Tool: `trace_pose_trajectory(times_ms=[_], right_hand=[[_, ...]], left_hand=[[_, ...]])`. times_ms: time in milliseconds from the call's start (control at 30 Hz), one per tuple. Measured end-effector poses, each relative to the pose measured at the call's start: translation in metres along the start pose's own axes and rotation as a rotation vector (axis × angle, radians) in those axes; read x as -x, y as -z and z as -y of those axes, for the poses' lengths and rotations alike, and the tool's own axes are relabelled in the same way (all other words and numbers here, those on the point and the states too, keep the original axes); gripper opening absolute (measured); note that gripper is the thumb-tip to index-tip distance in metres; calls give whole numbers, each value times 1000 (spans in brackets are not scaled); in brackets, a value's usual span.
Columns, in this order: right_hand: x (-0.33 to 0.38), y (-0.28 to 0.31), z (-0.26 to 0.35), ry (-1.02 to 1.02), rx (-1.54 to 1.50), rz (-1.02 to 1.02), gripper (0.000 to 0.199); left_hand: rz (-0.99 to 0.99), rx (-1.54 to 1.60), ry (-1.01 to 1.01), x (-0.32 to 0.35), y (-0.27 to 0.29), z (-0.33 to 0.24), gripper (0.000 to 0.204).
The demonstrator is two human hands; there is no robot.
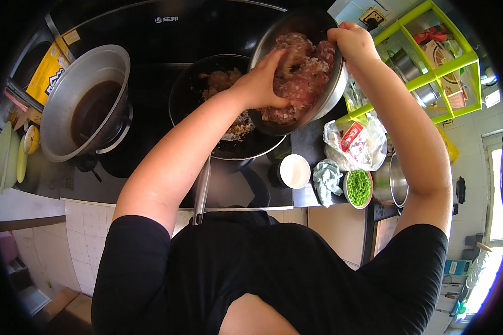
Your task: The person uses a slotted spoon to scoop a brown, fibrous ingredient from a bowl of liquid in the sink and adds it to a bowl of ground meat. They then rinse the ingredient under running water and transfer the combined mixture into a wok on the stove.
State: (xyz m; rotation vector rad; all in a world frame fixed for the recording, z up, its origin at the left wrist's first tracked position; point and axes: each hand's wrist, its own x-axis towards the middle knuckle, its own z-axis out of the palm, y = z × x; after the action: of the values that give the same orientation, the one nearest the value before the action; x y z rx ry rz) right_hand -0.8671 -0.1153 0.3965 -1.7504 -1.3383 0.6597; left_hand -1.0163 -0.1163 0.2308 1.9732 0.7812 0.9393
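My right hand (pixel 355 43) grips the rim of a metal bowl (pixel 334 101), which tilts over the right side of a black frying pan (pixel 185 96). Pinkish minced meat (pixel 312 75) fills much of the bowl. My left hand (pixel 261 86) reaches over the bowl's left edge against the meat, thumb and index finger spread; the other fingers are mostly hidden. Brownish minced bits (pixel 221 81) and a patch of white and brown seasoning (pixel 239 129) lie in the pan. Its handle (pixel 202 190) points toward me, partly behind my left forearm.
A large grey metal basin (pixel 55 125) of dark liquid stands at left. Right of the pan are a white cup (pixel 294 171), a crumpled bluish cloth (pixel 327 178), a bowl of chopped greens (pixel 358 188), a plastic bag (pixel 355 142), a metal pot (pixel 398 180) and a green rack (pixel 439 72).
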Motion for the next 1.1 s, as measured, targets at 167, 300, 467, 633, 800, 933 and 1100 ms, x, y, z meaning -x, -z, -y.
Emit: trace_pose_trajectory(times_ms=[167, 300, 467, 633, 800, 933, 1100], right_hand=[[-10, -11, -5, 87, 155, -51, 16], [2, -20, 6, 168, 382, -30, 22], [20, -34, 15, 250, 413, -13, 17], [26, -37, 24, 266, 556, 69, 17], [28, -42, 20, 414, 758, 81, 27], [38, -49, 27, 391, 826, 146, 25], [36, -45, 32, 508, 801, 158, 19]], left_hand=[[-23, -236, 0, 8, 5, 8, 106], [-16, -360, 10, 14, 7, 16, 104], [52, -317, 102, 26, 13, 13, 102], [29, -500, -44, 33, 16, 13, 101], [87, -606, -123, 43, 20, 12, 99], [101, -738, -232, 58, 25, 32, 89], [263, -767, -133, 71, 38, 40, 74]])
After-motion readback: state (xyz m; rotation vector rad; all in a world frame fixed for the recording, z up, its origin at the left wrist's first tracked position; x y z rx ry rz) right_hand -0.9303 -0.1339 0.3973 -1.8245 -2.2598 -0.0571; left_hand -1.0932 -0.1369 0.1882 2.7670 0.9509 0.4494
